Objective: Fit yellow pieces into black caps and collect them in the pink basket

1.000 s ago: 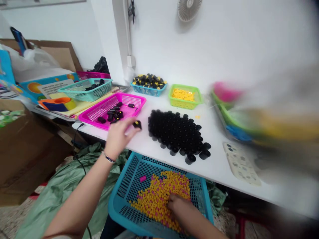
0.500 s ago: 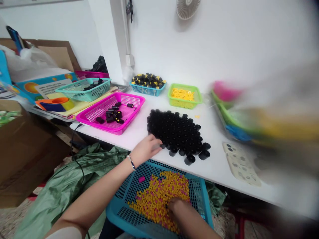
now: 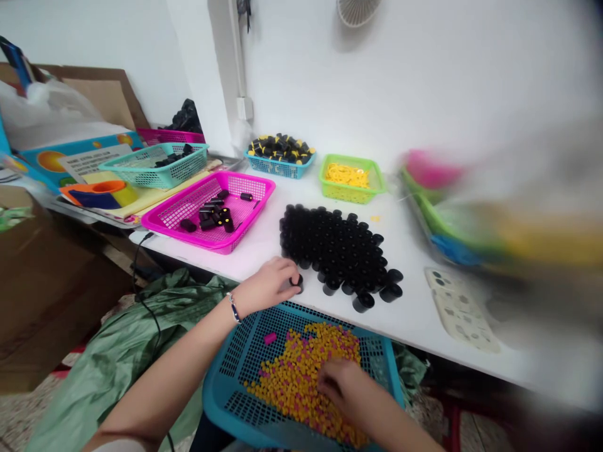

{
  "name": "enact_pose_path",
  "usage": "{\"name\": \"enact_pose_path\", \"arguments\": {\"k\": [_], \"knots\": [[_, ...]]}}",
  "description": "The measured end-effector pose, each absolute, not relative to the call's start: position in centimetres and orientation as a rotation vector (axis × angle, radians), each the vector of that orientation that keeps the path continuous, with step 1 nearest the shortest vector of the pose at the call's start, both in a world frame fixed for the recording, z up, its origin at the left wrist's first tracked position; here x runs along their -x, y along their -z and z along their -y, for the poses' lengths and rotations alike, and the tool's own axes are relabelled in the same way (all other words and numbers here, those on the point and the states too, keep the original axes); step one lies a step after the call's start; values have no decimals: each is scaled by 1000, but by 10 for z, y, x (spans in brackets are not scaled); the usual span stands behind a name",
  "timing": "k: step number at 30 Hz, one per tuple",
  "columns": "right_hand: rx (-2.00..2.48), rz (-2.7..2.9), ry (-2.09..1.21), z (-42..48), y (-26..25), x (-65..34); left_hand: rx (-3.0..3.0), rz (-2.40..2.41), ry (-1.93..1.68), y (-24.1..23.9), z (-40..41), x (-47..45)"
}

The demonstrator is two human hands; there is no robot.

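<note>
The left arm reaches across the edge of the white table point(image 3: 226, 267), its left hand point(image 3: 266, 287) arched with the fingers curved down, gripping a small black cylinder point(image 3: 296, 284) at the near corner of the packed block of black cylinders point(image 3: 330, 248). The right hand point(image 3: 343, 387), fingers curled, sits just beyond it in the heap of yellow-and-pink pieces point(image 3: 296, 383) inside the blue basket point(image 3: 221, 402); whether it grasps any cannot be told.
</note>
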State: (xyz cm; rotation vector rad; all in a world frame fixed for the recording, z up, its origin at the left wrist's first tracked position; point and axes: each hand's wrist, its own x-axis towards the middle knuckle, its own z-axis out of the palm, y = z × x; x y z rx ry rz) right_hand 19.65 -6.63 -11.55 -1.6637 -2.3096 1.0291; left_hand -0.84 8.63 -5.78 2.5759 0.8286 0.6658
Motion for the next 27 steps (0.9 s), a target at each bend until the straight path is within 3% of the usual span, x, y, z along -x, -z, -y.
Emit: {"name": "enact_pose_path", "arguments": {"k": [5, 9, 20, 27], "knots": [[1400, 2084, -548, 16, 56, -179, -2285, -795, -707, 74, -90, 18], [1318, 2127, -211, -24, 53, -163, -2155, -764, -774, 89, -95, 18], [1426, 2306, -191, -46, 58, -156, -2105, -744, -786, 93, -98, 20], [1331, 2348, 180, -28, 88, -157, -2089, -718, -809, 93, -98, 23]]}}
